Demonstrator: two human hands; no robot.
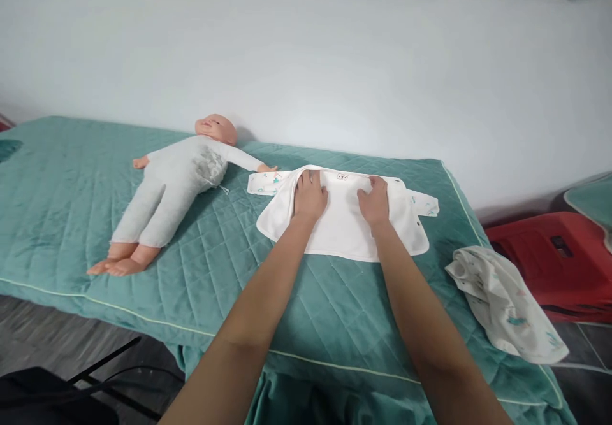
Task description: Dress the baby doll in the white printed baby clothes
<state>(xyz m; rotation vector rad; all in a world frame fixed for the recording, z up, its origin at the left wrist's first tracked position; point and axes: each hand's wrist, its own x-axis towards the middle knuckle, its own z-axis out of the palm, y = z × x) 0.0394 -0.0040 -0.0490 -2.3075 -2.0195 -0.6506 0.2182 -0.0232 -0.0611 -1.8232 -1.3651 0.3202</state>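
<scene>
A small white baby shirt (pixel 342 221) lies opened out on the green quilted cover, its plain inner side facing up. Its two printed sleeves stick out left and right, and a label shows at the neckline. My left hand (pixel 310 197) rests on the shirt's left part near the top edge, fingers stretched out, the fingertips partly under a fold of cloth. On the right part, my right hand (pixel 374 201) has its fingers curled over the top edge, with the thumb apart. To the left a baby doll (pixel 176 176) lies on its back, one hand touching the left sleeve.
A crumpled printed white cloth (pixel 507 304) hangs at the right edge of the green quilted cover (pixel 229 297). Beyond it stands a red plastic chair (pixel 564 253). A white wall (pixel 306 74) runs along the back. Dark thin bars (pixel 109 361) are at the lower left.
</scene>
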